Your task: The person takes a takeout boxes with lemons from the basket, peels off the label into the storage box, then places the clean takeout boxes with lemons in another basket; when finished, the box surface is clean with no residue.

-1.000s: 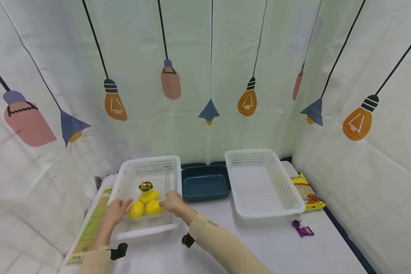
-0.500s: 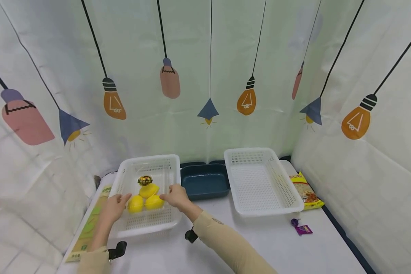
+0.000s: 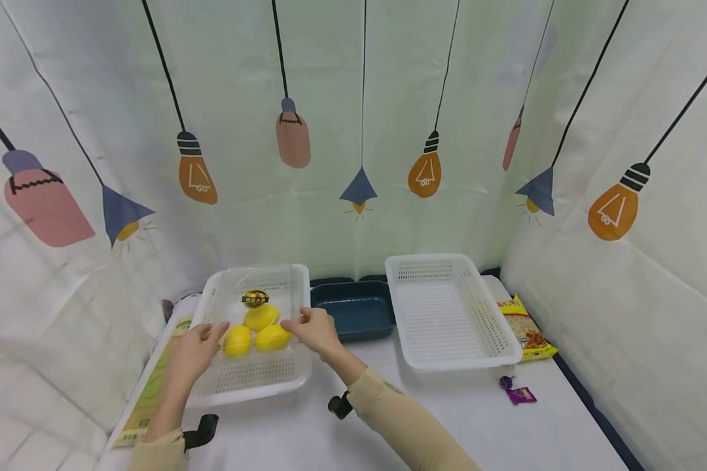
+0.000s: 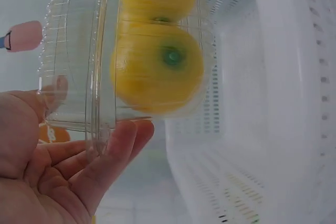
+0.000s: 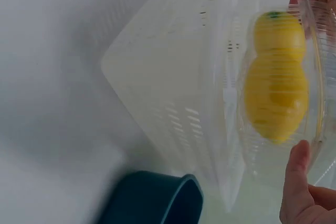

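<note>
A clear plastic clamshell box (image 4: 73,61) with several yellow lemons (image 3: 262,318) inside and a black-and-gold label (image 3: 255,299) on top is held up over the left white basket (image 3: 253,386). My left hand (image 3: 196,356) grips its left end; in the left wrist view, the fingers (image 4: 118,153) lie under the rim and the thumb is seen through the plastic. At the opposite end my right hand (image 3: 319,332) holds the box, its thumb (image 5: 299,163) against the side. The right hand's other fingers are partly out of the right wrist view.
A dark teal dish (image 3: 353,314) stands between the left basket and a second white basket (image 3: 462,366). Beyond that lies a yellow snack bag (image 3: 527,330), with a purple wrapped candy (image 3: 521,396) in front. A green-and-tan packet (image 3: 147,399) lies at the left.
Both hands have raised the box of lemons; in the head view it has shifted up and slightly right over the basket. The baskets and dish stay put.
</note>
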Motion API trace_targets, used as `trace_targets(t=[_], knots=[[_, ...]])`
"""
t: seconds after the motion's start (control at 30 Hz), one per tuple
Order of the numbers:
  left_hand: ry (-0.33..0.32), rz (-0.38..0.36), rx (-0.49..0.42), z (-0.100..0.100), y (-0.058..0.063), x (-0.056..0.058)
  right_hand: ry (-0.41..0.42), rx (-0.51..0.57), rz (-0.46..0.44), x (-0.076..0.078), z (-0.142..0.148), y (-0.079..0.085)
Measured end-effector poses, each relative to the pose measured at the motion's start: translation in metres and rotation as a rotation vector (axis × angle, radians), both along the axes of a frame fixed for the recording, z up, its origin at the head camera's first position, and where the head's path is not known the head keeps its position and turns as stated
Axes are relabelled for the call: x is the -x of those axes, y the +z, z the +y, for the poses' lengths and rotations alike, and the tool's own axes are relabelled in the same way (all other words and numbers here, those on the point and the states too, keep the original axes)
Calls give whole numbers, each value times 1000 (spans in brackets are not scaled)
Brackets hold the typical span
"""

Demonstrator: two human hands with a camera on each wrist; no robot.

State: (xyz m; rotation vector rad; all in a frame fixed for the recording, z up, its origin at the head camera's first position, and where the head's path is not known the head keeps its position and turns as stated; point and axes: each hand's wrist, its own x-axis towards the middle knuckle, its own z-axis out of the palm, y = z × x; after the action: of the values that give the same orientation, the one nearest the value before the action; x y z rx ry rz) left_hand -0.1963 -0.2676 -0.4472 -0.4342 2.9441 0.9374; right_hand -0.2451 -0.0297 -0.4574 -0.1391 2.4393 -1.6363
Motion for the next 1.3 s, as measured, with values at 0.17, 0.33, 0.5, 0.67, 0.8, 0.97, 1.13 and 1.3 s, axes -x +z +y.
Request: trace_targets(t=[0.17,0.33,0.5,0.67,0.8,0.97,1.13,1.3], knots=[[2,14,-14,13,10,-9,-9,30,26,-7,15,5],[-11,73,6,27,19,-17,-9,23,68,-15,32,11],[-22,145,5,42,24,-25,-29,37,113,-26,48,16],[-37,226,-25,60,19,-34,-78,30,161,-39,69,17],[-58,282,-70,77,14,-40,-116,38,186,-51,87,14],[-76,314,-121,95,8,-47,-150,61,203,-64,106,7],[-87,351,-161,113,-1,-52,-183,28,208,-75,124,3],[-86,339,-197,131,-9,-61,-219,-8,183,-89,140,-2]])
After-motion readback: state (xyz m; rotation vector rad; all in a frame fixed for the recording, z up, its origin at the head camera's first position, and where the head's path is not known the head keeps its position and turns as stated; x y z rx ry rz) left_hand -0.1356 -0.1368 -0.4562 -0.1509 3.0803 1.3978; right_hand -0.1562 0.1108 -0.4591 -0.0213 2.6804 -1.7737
